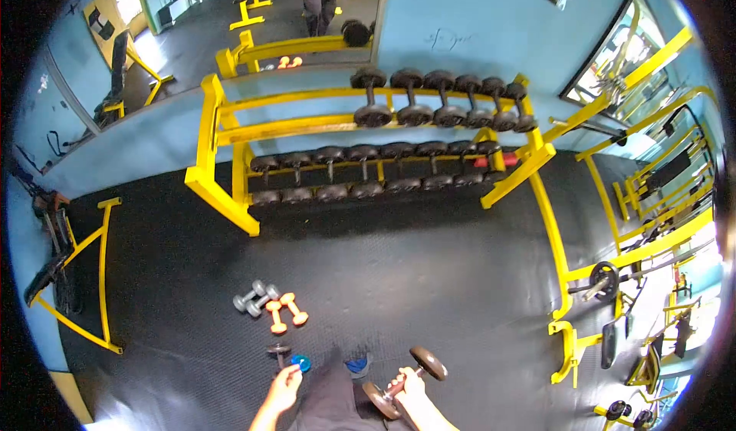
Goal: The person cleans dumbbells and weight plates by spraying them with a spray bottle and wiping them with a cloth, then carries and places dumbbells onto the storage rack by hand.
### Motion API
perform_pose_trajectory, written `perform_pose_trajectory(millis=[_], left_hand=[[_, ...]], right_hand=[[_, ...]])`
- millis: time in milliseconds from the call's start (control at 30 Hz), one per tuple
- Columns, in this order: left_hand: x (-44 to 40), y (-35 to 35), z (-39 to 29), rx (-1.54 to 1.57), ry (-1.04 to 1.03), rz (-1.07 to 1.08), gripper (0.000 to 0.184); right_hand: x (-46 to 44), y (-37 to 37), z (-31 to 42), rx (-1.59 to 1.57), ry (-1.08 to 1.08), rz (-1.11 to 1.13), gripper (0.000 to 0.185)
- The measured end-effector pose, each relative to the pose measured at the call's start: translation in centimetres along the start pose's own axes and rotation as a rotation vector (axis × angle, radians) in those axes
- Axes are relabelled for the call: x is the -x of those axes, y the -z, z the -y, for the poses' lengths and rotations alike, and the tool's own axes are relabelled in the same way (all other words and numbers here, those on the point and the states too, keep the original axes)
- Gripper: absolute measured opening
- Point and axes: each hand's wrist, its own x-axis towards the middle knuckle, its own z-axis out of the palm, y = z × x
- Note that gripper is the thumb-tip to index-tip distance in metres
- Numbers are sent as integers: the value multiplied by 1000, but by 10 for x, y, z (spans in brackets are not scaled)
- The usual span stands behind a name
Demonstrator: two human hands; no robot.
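Observation:
My right hand point(409, 386) is wrapped round the handle of a dark dumbbell point(429, 363), which tilts in front of my right thigh. Beside my other leg hangs my left hand point(284, 389), fingers loosely bent and apart, with nothing visible in it. Just beyond its fingertips a small dark dumbbell point(279, 350) shows near the floor. A round blue thing point(301, 363) is next to it, partly hidden by the fingers; I cannot tell whether it is a shoe. A blue shoe point(357, 366) shows between my trouser leg and the held dumbbell.
Grey dumbbells point(263, 299) and orange dumbbells point(277, 317) lie on the black rubber floor point(383, 278). Ahead stands a yellow rack point(201, 176) with two rows of dark dumbbells point(410, 97). A yellow-framed bench point(105, 278) is at left; gym machines point(560, 278) line the right.

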Motion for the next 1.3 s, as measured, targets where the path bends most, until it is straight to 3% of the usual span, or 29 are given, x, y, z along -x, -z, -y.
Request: perform_pose_trajectory(millis=[167, 233, 267, 333, 400, 500, 633, 667, 867, 1000, 1133, 1300], left_hand=[[-85, 14, -87, -24, -124, 7, 34], [-132, 11, -129, 21, -140, 27, 34], [-155, 9, -154, -110, -119, 10, 33], [-230, -1, -150, 136, -126, 85, 36], [-282, -10, -165, 127, -201, 77, 43], [-313, -1, -234, 88, -234, 27, 45], [-321, 24, -276, 260, -230, -92, 42], [-320, 27, -282, 291, -214, -147, 42], [-321, 33, -302, 485, -101, -328, 44], [-324, 23, -329, 586, -45, -520, 46], [-321, 4, -350, 657, -83, -696, 46], [-319, -14, -391, 938, 71, -615, 45]], right_hand=[[36, -85, 78, 158, 112, 53, 10], [22, -126, 108, 231, 143, 87, 9], [12, -147, 123, 275, 158, 90, 8], [-18, -198, 148, 350, 178, 34, 12], [-56, -240, 173, 416, 134, 50, 15], [-67, -326, 202, 563, 154, 28, 19], [-58, -435, 225, 658, 121, 97, 18], [-57, -461, 230, 674, 83, 151, 8], [-38, -622, 251, 958, 127, 393, 19], [-68, -717, 259, 1141, 343, 485, 26], [-90, -792, 266, 1116, 318, 546, 24], [-135, -856, 275, 1112, 207, 502, 24]])
